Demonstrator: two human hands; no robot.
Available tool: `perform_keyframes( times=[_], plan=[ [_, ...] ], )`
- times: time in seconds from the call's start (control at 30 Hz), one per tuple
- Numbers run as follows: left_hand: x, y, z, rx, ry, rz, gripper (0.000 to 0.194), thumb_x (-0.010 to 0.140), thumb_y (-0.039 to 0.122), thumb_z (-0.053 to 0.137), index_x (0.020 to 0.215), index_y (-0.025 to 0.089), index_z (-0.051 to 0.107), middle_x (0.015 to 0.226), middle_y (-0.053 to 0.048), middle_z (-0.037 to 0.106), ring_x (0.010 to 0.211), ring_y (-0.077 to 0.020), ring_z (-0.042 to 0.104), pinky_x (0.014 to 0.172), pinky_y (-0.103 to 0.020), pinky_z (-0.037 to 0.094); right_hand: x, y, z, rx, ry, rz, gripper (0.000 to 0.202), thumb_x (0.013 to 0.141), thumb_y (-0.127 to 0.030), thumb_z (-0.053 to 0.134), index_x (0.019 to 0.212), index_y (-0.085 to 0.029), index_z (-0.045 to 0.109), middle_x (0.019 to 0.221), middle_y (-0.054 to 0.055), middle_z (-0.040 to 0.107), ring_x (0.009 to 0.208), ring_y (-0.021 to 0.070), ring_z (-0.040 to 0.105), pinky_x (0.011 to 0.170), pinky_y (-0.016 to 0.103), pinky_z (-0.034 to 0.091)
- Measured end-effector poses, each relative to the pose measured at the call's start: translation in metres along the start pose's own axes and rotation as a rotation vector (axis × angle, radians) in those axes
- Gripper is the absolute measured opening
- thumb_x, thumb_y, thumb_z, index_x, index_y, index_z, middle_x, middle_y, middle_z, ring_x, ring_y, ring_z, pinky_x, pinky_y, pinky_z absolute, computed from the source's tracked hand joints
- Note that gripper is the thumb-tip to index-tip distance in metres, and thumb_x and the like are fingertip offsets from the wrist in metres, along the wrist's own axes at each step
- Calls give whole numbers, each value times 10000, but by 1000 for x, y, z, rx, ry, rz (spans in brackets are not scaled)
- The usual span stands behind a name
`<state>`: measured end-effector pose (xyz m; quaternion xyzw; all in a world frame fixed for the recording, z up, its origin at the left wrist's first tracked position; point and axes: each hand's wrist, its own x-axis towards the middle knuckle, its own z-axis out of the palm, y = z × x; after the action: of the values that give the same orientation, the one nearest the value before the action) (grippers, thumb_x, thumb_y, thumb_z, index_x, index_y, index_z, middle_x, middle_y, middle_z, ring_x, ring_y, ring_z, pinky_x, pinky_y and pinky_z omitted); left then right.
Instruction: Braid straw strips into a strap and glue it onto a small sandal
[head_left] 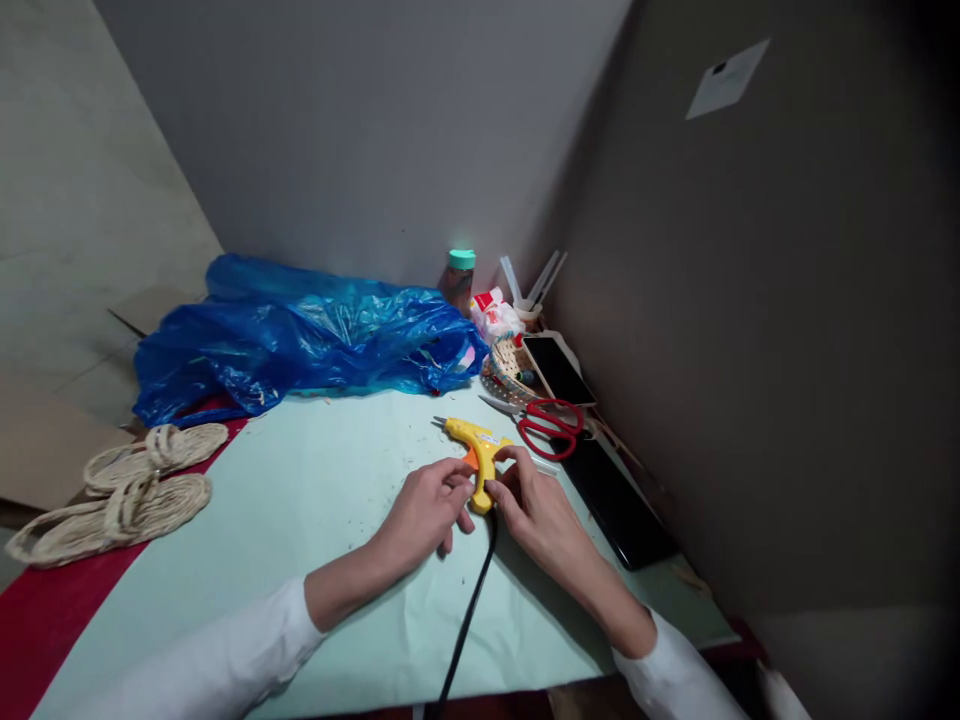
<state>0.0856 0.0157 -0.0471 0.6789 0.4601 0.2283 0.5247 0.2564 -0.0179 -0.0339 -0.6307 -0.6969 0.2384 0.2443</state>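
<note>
A yellow hot glue gun [486, 442] with an orange trigger lies low over the table, its nozzle toward the far left. My left hand [429, 505] is at the left side of its handle, fingers curled, with fingertips by the trigger and grip. From the other side, my right hand [538, 508] pinches the handle with thumb and bent fingers. A black cord [474, 605] runs from the handle's base to the table's front edge. A clear glue stick [546, 467] shows behind my right hand, partly hidden.
Red-handled scissors [551, 428], a black tablet-like slab [615, 500], a phone [559, 370] and a woven basket [508, 365] line the right. Behind are a blue plastic bag [315, 335] and a green-lidded jar [460, 280]. Woven sandals [127, 515] sit left; walls stand close.
</note>
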Motion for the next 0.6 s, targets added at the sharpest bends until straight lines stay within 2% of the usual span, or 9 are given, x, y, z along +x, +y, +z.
perform_keyframes(
  times=[0.07, 0.13, 0.3, 0.43, 0.6],
  plan=[
    [4, 2, 3, -25, -14, -32, 421, 917, 392, 388, 1176, 97, 541, 626, -1, 613, 334, -101, 449, 333, -222, 349, 1, 2, 1, 11, 0, 12, 204, 950, -280, 410, 1134, -201, 449, 836, 38, 685, 737, 210, 638, 695, 295, 410],
    [5, 5, 5, -27, 5, -31, 392, 896, 380, 438, 1127, 94, 575, 592, 22, 573, 360, -93, 444, 360, -210, 344, 3, 5, 3, 12, -1, 24, 197, 935, -274, 417, 1118, -205, 444, 824, 30, 667, 732, 209, 626, 693, 296, 401],
    [1, 11, 7, 26, 103, 36, 241, 768, 262, 620, 961, 131, 678, 781, -10, 601, 662, -125, 541, 596, -232, 430, 12, 11, 3, 31, -41, 30, 169, 881, -259, 450, 1033, -211, 397, 782, 18, 619, 716, 208, 598, 686, 296, 394],
    [0, 8, 9, 66, 138, 48, 290, 701, 198, 653, 986, 152, 682, 870, -15, 602, 700, -141, 520, 647, -262, 421, 18, 10, 1, 33, -93, 21, 142, 856, -252, 452, 977, -235, 379, 747, -3, 613, 661, 193, 572, 642, 280, 380],
    [-1, 6, 12, 89, 151, 52, 265, 703, 170, 625, 965, 171, 665, 888, -22, 606, 733, -160, 521, 673, -273, 417, 20, 10, 0, 28, -99, 11, 107, 833, -232, 466, 930, -250, 426, 730, -15, 647, 631, 184, 586, 584, 259, 358]
  ],
)
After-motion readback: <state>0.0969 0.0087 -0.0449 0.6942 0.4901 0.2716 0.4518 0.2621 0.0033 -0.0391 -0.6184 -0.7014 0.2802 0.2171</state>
